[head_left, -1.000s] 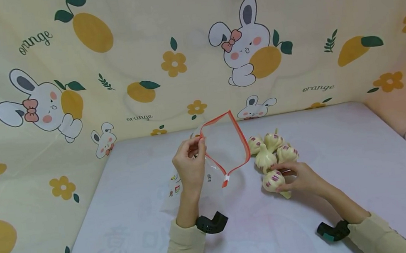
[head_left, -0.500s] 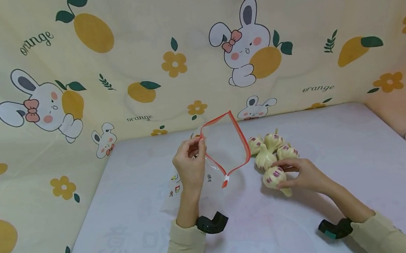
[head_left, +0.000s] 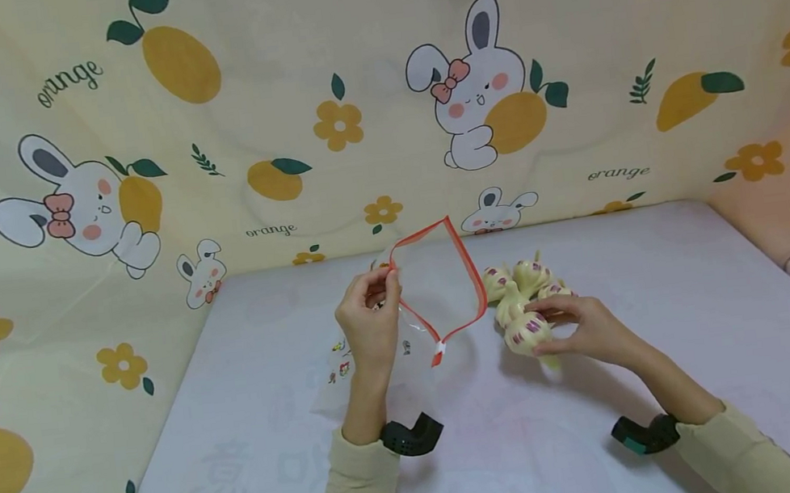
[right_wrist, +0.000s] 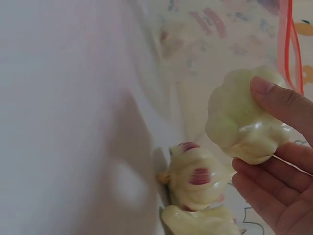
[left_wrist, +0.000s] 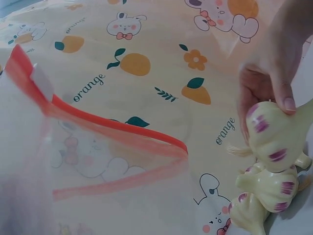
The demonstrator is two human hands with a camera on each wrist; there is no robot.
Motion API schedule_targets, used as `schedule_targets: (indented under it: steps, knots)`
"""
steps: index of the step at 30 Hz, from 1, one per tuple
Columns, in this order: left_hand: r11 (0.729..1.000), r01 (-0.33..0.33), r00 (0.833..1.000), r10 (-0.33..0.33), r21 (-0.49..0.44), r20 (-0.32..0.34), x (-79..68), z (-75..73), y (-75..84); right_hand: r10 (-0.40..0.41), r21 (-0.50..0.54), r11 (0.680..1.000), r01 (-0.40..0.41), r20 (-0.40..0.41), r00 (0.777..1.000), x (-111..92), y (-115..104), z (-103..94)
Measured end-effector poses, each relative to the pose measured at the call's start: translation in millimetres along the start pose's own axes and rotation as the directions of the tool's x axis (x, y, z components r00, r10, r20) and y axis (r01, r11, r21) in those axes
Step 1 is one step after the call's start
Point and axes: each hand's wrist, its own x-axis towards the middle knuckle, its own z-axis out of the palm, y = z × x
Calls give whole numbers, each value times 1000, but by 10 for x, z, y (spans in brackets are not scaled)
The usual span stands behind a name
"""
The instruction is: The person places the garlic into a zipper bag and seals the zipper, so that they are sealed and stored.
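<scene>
My left hand (head_left: 369, 314) pinches the rim of a clear zip bag (head_left: 475, 274) with a red edge and small printed figures. The bag's mouth stands wide, facing right. In my right hand (head_left: 595, 329) is a garlic bulb (head_left: 526, 335), pale with purple streaks, held between thumb and fingers. The right wrist view shows this garlic bulb (right_wrist: 239, 115) raised above the table. Several more garlic bulbs (head_left: 532, 276) lie just behind it, partly covered by the right hand. Through the bag's film, a pale, purple-marked shape (right_wrist: 171, 41) shows dimly.
A white cloth covers the table (head_left: 247, 361). Behind it hangs a yellow curtain (head_left: 373, 54) printed with rabbits and oranges. Each wrist carries a black camera (head_left: 412, 436). The pile of garlic sits close to the right of the bag's mouth.
My right hand has gripped the nearest garlic bulb and lifted it, moving it slightly away and left. The left hand and the bag have stayed in place.
</scene>
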Motion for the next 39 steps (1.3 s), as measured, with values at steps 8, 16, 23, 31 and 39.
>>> schedule_targets:
  steps: [8, 16, 23, 31, 39]
  knots:
    - [1000, -8, 1000, 8, 2, -14, -1, 4, 5, 26, 30, 999, -26, 7, 1000, 63, -104, -43]
    - [1000, -21, 1000, 21, 20, -20, 4, -6, 1, 31, 71, 997, -31, 2, 1000, 156, -185, -41]
    - [999, -42, 999, 42, 24, -15, 0, 5, -2, 20, 76, 997, -18, -25, 999, 260, -221, -29]
    - [996, -90, 996, 90, 29, -22, 13, 12, -2, 39, 79, 996, -37, -23, 999, 292, -269, -44]
    - [998, -54, 998, 55, 28, -28, 28, -46, -1, 20, 113, 993, -16, -38, 999, 281, -357, -56]
